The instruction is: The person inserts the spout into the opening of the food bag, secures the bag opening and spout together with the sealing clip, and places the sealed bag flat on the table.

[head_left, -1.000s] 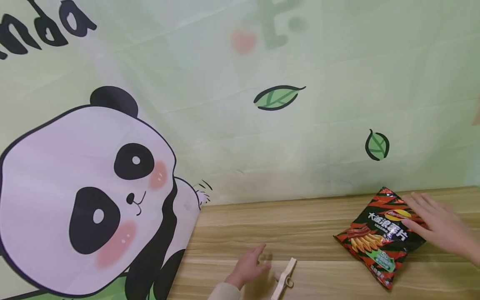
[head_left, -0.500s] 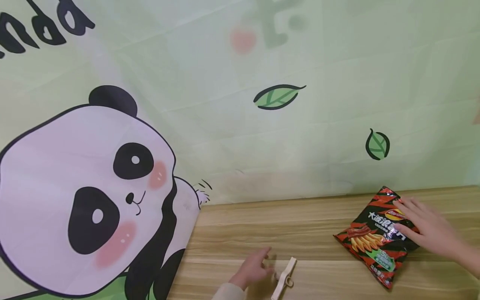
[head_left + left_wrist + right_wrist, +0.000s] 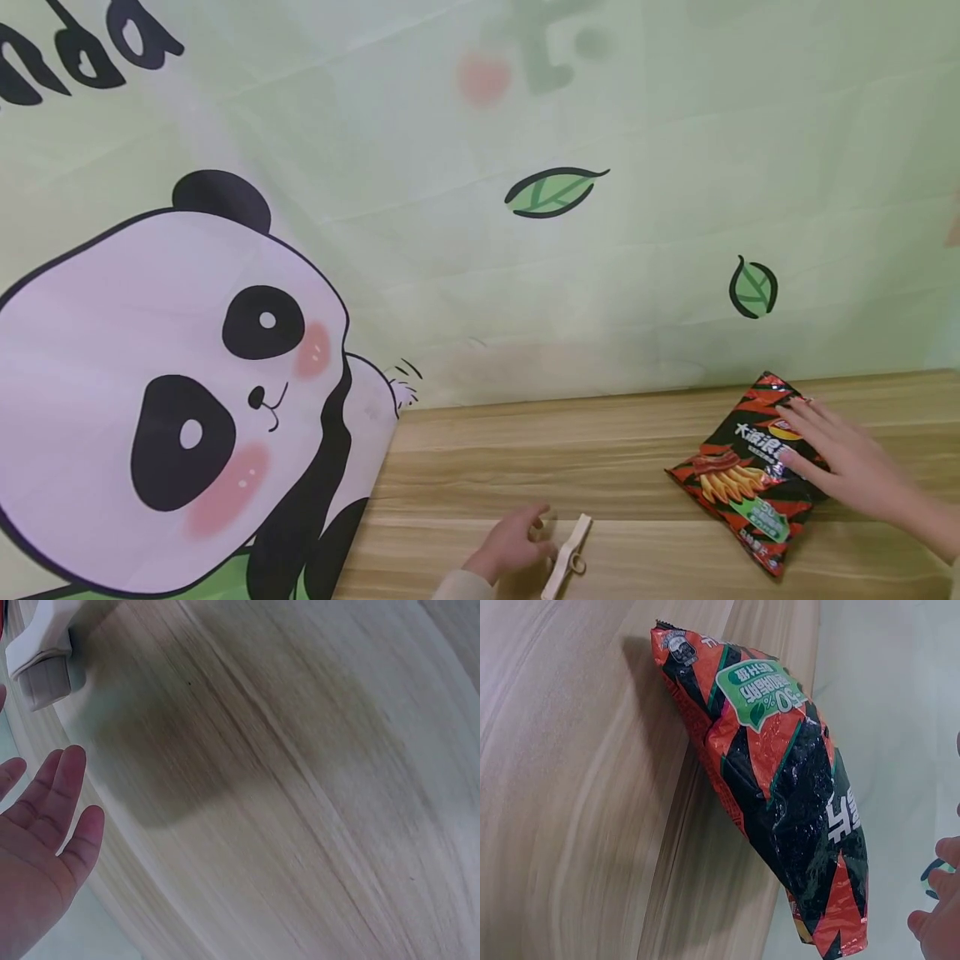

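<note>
The red-and-black chip bag (image 3: 738,492) lies at lower right, just down-left of the nearer right hand (image 3: 847,462), whose grip is wide and unfilled, while the left hand (image 3: 513,542), loose and holding nothing, sits beside the slanting white tool (image 3: 568,552) at lower centre.

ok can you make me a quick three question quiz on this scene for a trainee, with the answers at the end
1. True or false: in the head view, the snack bag is nearer the right hand than the left hand.

2. Multiple choice: in the head view, where does the pale tool with a ring show?
a) left of both hands
b) between the two hands
c) right of both hands

3. Fill in: the backdrop carries a large printed ____.

Key: 1. true; 2. b; 3. panda.
</note>
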{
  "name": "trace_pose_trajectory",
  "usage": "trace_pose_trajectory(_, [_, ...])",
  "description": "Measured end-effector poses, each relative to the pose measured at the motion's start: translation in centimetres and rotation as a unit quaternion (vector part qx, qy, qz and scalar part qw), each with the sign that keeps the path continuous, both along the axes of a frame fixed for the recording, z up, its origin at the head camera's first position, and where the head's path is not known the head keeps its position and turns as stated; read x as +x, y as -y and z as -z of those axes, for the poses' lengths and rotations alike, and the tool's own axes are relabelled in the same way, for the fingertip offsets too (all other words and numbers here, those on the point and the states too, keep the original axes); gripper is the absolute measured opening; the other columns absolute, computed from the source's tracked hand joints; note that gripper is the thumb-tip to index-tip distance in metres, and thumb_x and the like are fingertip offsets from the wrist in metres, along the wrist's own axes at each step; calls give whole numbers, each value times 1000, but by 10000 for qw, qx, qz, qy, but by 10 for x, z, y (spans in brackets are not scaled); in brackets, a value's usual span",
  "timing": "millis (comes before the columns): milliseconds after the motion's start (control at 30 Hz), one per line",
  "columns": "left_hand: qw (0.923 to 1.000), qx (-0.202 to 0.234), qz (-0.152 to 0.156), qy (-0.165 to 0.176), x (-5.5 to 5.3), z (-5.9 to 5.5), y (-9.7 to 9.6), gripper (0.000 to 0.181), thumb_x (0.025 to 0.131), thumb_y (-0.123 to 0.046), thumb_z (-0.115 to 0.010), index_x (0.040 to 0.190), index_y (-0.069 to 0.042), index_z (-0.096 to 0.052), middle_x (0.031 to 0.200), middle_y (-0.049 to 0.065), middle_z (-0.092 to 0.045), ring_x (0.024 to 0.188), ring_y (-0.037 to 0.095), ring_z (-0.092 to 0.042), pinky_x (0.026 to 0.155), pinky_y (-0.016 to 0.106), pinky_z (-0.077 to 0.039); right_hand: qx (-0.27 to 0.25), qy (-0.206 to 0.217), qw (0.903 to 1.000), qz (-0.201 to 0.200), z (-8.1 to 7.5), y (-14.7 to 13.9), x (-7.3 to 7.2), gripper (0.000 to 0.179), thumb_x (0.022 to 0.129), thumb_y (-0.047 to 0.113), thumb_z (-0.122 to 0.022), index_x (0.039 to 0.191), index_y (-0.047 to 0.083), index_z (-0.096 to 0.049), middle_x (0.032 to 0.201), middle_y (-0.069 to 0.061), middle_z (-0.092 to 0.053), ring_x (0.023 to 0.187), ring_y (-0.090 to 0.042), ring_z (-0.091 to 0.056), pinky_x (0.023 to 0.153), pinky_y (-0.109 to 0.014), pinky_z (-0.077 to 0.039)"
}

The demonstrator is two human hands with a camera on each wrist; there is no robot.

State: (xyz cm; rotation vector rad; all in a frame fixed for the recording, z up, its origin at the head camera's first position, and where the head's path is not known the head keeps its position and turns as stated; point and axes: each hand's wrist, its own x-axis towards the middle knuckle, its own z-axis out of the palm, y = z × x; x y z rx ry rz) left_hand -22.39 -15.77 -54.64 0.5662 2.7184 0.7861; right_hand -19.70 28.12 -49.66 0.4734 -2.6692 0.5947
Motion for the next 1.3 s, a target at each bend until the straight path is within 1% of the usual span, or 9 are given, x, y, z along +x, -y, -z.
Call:
trace_pose_trajectory(100, [10000, 50, 34, 57, 1, -1, -1, 56, 74, -23, -67, 124, -4, -48, 99, 12, -61, 82, 21, -58, 72, 30, -45, 4, 123, 9999, -3, -1, 2, 1, 63, 88, 29, -52, 140, 10, -23, 139, -27, -27, 136, -32, 1, 102, -59, 3])
trace_pose_trajectory(167, [9999, 59, 51, 93, 1, 0, -1, 55, 75, -23, -66, 123, -4, -49, 97, 11, -61, 82, 20, -58, 72, 29, -45, 25, 209, 9998, 8, -1, 3, 2, 63, 88, 30, -52, 140, 10, -23, 138, -27, -28, 135, -34, -2, 97, -65, -4])
trace_pose_trajectory(267, [9999, 39, 98, 104, 2, 1, 0, 52, 76, -25, -65, 120, -3, -50, 94, 10, -62, 81, 18, -58, 71, 28, -45, 54, 258, 9997, 13, 0, 3, 3, 64, 88, 31, -52, 140, 12, -22, 138, -27, -28, 134, -37, -9, 91, -67, -14])
trace_pose_trajectory(433, [9996, -33, 111, 268, 3, 4, -1, 49, 77, -30, -63, 118, -3, -53, 88, 7, -63, 77, 14, -57, 71, 27, -44, 67, 251, 9997, -33, 0, 6, 5, 62, 87, 31, -52, 139, 10, -26, 138, -26, -29, 133, -38, -11, 90, -66, -18])
trace_pose_trajectory(600, [9993, -63, 198, 321, 3, 8, -1, 45, 79, -32, -62, 112, -4, -55, 84, 6, -65, 74, 13, -57, 68, 26, -44, -10, 257, 9995, -160, 2, 8, 7, 59, 88, 29, -52, 137, 8, -29, 135, -28, -32, 132, -41, -13, 92, -66, -16])
trace_pose_trajectory(800, [9990, -129, 181, 389, 0, 10, -2, 43, 80, -35, -60, 110, -5, -56, 83, 6, -64, 74, 14, -57, 66, 27, -44, -66, 232, 9995, -195, 4, 10, 9, 62, 87, 28, -54, 140, 14, -24, 133, -29, -35, 129, -44, -17, 92, -66, -15])
trace_pose_trajectory(1067, [9989, -94, 18, 462, 1, 11, -4, 39, 79, -33, -61, 108, -8, -58, 82, 4, -63, 72, 13, -56, 65, 26, -44, -43, 257, 9995, -201, 7, 13, 10, 63, 86, 29, -55, 140, 12, -25, 133, -28, -35, 127, -47, -20, 103, -58, 0])
trace_pose_trajectory(1167, [9984, -3, -35, 562, 2, 10, -5, 36, 79, -31, -62, 107, -9, -59, 82, 4, -63, 72, 13, -56, 65, 26, -44, -29, 200, 9996, -219, 8, 15, 13, 61, 87, 28, -54, 139, 11, -27, 133, -29, -34, 129, -44, -19, 105, -54, 2])
trace_pose_trajectory(1300, [9980, 103, -45, 622, 2, 11, -5, 34, 79, -30, -62, 106, -8, -60, 83, 5, -63, 72, 13, -56, 66, 26, -44, -34, 120, 9996, -239, 9, 17, 14, 59, 87, 28, -54, 138, 14, -30, 137, -25, -32, 136, -26, -6, 100, -60, -9])
